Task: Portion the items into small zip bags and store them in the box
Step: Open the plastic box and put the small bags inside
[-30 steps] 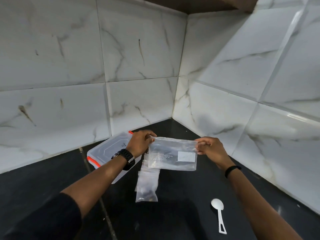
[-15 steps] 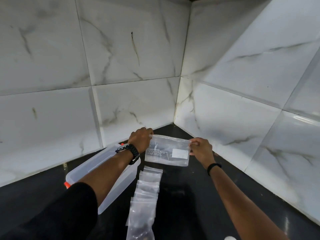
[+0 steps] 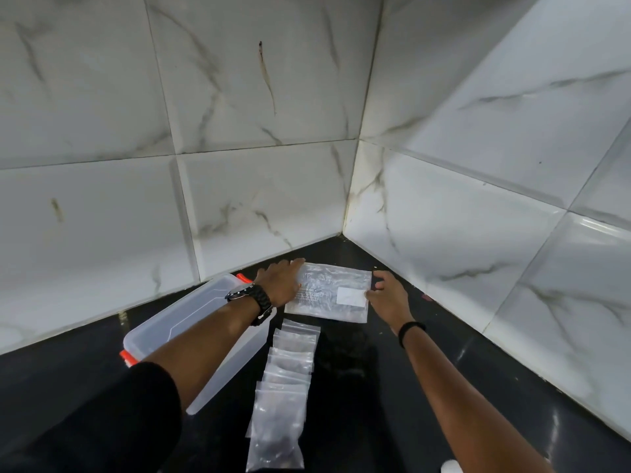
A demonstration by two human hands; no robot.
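Big clear zip bag (image 3: 327, 292) lies flat on the black surface (image 3: 392, 387), near the back corner where the two tiled walls meet. Left hand (image 3: 280, 283) rests on its left end, fingers straight and spread flat over the plastic, fingertips reaching the far left corner; a flat press, no pinch. Right hand (image 3: 387, 293) sits at the bag's right edge, fingers loosely bent, fingertips touching or just off the edge by the white label patch (image 3: 351, 297); can't tell if that grip actually nips the plastic or only touches it.

Writing: small white print on the bag's left half, too blurred to read. White patch looks blank. No brand legible.

Row of small zip bags (image 3: 288, 377) runs from just below the big bag toward the camera, overlapping like shingles; nearest ones show dark contents, kind can't be told. Top of row close to the big bag's near edge, maybe touching.

Clear box (image 3: 191, 322) w/ orange latches (image 3: 243, 277) lies left of the bags, lid on, partly under the left forearm. Its right side is just beside the small-bag row.

Black watch (image 3: 254, 300) on left wrist, black band (image 3: 411, 331) on right wrist, black sleeve (image 3: 102, 414) at lower left.

Room: big bag's far edge is near the back wall (image 3: 256, 199); right wall (image 3: 495, 233) near the right hand. Bare surface lies between the small-bag row and the right forearm. A white object (image 3: 452, 467) is cut off at the bottom edge.
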